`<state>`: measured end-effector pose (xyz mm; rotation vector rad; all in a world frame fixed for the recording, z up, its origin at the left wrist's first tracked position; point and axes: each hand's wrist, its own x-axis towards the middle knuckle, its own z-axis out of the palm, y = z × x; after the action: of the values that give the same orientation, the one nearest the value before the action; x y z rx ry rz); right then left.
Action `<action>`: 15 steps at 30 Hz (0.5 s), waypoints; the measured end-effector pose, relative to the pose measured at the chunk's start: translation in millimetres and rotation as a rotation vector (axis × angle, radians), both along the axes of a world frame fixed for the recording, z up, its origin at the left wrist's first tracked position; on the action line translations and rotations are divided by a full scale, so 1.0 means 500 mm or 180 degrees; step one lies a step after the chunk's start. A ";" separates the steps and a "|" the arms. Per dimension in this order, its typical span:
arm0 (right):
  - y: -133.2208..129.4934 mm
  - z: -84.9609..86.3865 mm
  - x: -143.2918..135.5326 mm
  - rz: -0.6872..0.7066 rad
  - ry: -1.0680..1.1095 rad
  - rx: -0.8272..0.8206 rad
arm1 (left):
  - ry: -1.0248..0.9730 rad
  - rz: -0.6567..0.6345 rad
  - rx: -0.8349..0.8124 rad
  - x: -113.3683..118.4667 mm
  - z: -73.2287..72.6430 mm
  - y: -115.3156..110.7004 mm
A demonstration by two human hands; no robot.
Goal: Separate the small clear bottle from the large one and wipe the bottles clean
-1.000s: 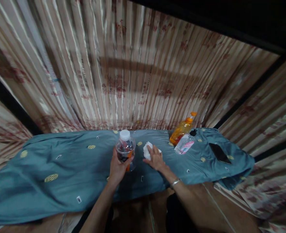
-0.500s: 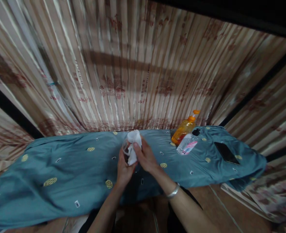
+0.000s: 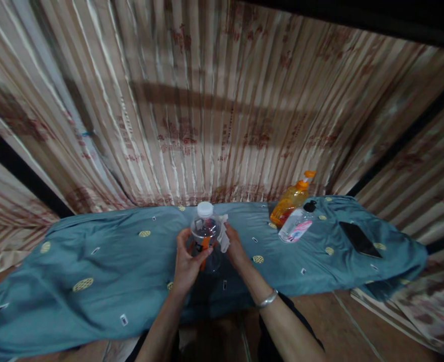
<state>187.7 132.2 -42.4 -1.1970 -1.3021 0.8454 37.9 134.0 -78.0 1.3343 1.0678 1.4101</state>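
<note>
A clear plastic bottle (image 3: 203, 229) with a white cap and an orange mark stands upright near the middle of the teal cloth (image 3: 131, 271). My left hand (image 3: 187, 259) is wrapped round its left side, thumb across the front. In my right hand (image 3: 235, 246) is a crumpled white tissue (image 3: 224, 235), held against or just beside the bottle's right side. The fingertips of my right hand are partly hidden behind the tissue.
Right of my hands, an orange pump bottle (image 3: 288, 203) and a clear pump bottle (image 3: 296, 224) with a black top stand close together. A dark phone (image 3: 359, 239) lies further right. Behind the cloth hangs a striped curtain (image 3: 214, 125); dark bars (image 3: 21, 168) cross it.
The tissue has come off the top of the bottle and moved down to its right side with my right hand, uncovering the white cap. My left hand still holds the bottle.
</note>
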 end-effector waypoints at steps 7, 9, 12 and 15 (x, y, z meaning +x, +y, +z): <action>-0.047 0.048 -0.040 -0.0228 -0.0126 0.0121 | -0.0176 -0.0295 0.0000 0.022 0.012 -0.008; -0.053 0.066 -0.047 -0.0264 -0.0213 0.0206 | -0.0207 -0.0277 -0.0063 0.028 0.018 -0.012; -0.042 0.102 -0.028 -0.0243 -0.0301 0.0230 | -0.0199 -0.0382 -0.0226 0.036 0.027 -0.031; -0.009 0.134 0.010 0.0237 -0.0170 -0.0257 | -0.0241 -0.0687 -0.0355 0.046 0.035 -0.060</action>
<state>192.6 127.8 24.8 -1.2479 -1.3739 0.9330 61.0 104.1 -60.7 1.2649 0.9098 1.2142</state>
